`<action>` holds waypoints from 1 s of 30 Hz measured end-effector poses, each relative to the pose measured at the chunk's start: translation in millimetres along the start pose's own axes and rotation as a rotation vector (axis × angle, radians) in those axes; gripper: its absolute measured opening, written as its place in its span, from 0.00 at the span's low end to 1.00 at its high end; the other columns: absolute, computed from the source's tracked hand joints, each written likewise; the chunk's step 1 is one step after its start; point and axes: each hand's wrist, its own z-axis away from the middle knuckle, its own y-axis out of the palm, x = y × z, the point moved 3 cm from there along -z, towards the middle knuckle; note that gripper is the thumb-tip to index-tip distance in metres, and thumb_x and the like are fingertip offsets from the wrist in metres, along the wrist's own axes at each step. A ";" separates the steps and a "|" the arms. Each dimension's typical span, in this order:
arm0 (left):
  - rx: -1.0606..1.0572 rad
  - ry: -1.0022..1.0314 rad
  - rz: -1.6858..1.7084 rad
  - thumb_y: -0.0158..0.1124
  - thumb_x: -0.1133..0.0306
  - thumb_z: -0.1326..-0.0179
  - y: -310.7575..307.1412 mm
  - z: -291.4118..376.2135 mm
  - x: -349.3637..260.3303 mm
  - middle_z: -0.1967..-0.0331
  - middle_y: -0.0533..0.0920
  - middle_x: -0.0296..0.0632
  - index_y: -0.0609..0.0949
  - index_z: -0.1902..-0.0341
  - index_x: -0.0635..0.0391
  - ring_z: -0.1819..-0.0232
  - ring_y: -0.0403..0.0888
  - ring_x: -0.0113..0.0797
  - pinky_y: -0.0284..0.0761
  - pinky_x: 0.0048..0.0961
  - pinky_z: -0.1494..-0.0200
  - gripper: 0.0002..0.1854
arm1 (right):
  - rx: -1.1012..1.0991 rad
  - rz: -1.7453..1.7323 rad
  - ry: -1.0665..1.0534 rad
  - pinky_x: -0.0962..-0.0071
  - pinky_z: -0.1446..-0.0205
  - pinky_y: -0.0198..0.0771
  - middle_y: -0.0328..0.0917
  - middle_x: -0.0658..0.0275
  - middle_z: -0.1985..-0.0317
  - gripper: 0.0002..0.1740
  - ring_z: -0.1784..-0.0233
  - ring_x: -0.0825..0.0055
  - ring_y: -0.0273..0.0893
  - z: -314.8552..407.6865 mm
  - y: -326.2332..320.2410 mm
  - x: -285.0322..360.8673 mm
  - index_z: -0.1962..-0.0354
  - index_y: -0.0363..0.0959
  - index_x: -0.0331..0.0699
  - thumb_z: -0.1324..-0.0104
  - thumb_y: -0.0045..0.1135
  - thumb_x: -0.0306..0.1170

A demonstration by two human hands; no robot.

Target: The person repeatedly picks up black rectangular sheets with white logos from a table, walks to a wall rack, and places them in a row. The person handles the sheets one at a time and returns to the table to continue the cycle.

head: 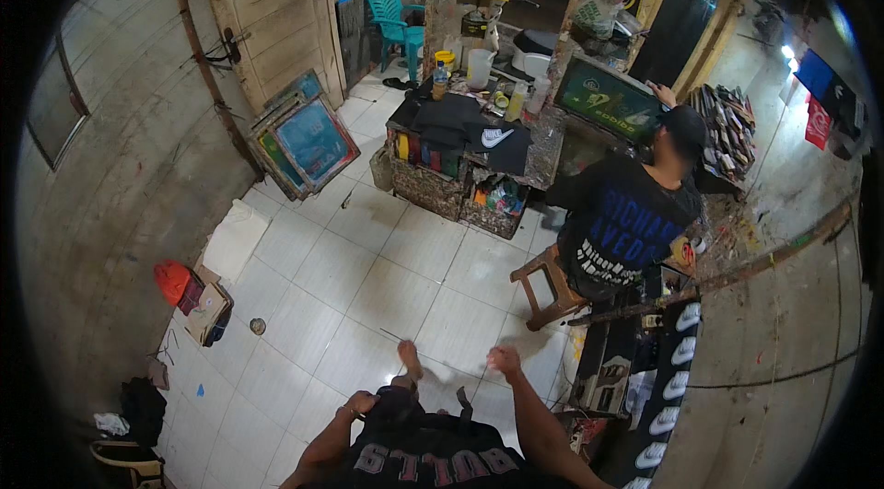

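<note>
My left hand (362, 403) rests against the dark shorts (397, 406) at my left thigh. Its fingers are partly hidden, so I cannot tell whether they grip the cloth. Out over the white floor tiles (407, 240), my right hand (505, 359) hangs in front of me, blurred, with no thing visible in it. Between the two hands my bare foot (409, 358) shows, with a thin stick (391, 334) on the floor just beyond it. A brown plastic stool (545, 289) stands ahead of my right hand, with a person (621, 213) in a black shirt sitting on it.
Black cloth pieces (494, 137), one with a Nike print, lie on a stained workbench (545, 164). The person's hand touches a printing screen (608, 99). More framed screens (314, 144) lean by the door (273, 12). Printed black pieces (670, 385) line a right-hand rack. A round container (257, 326) sits on the floor.
</note>
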 end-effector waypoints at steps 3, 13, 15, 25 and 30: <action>0.068 0.069 0.022 0.51 0.40 0.45 -37.4 -15.9 -63.3 0.62 0.81 0.50 0.79 0.57 0.65 0.61 0.79 0.50 0.78 0.43 0.63 0.34 | -0.167 -0.165 0.075 0.75 0.72 0.71 0.77 0.60 0.73 0.14 0.74 0.75 0.75 -68.9 -7.7 52.5 0.63 0.71 0.36 0.38 0.50 0.38; 0.204 -0.141 -0.030 0.52 0.43 0.41 -252.0 -113.2 -256.4 0.43 0.71 0.50 0.67 0.40 0.59 0.45 0.72 0.47 0.75 0.49 0.55 0.35 | -0.314 -0.528 0.510 0.73 0.79 0.71 0.72 0.61 0.81 0.07 0.83 0.70 0.72 -163.1 5.3 68.2 0.75 0.71 0.36 0.41 0.52 0.30; 0.105 -0.071 0.043 0.51 0.47 0.39 -282.5 -130.1 -289.9 0.45 0.73 0.47 0.69 0.42 0.57 0.48 0.75 0.43 0.73 0.49 0.54 0.29 | -0.322 -0.476 0.564 0.66 0.69 0.76 0.76 0.54 0.70 0.08 0.70 0.63 0.76 -214.6 13.1 83.3 0.69 0.68 0.33 0.41 0.48 0.30; 0.033 -0.284 0.412 0.55 0.49 0.40 -328.0 -198.1 -309.6 0.60 0.79 0.37 0.73 0.51 0.52 0.64 0.79 0.36 0.75 0.40 0.66 0.22 | 0.245 -1.100 0.135 0.65 0.65 0.72 0.73 0.58 0.70 0.09 0.68 0.63 0.74 -523.5 37.2 275.1 0.70 0.65 0.38 0.38 0.46 0.35; 0.076 -0.105 0.172 0.53 0.53 0.38 -354.5 -196.5 -380.7 0.57 0.79 0.39 0.72 0.47 0.53 0.62 0.79 0.37 0.75 0.38 0.60 0.22 | -0.143 -1.297 0.437 0.62 0.65 0.73 0.72 0.56 0.63 0.19 0.66 0.61 0.74 -605.0 45.9 350.0 0.54 0.57 0.38 0.36 0.47 0.40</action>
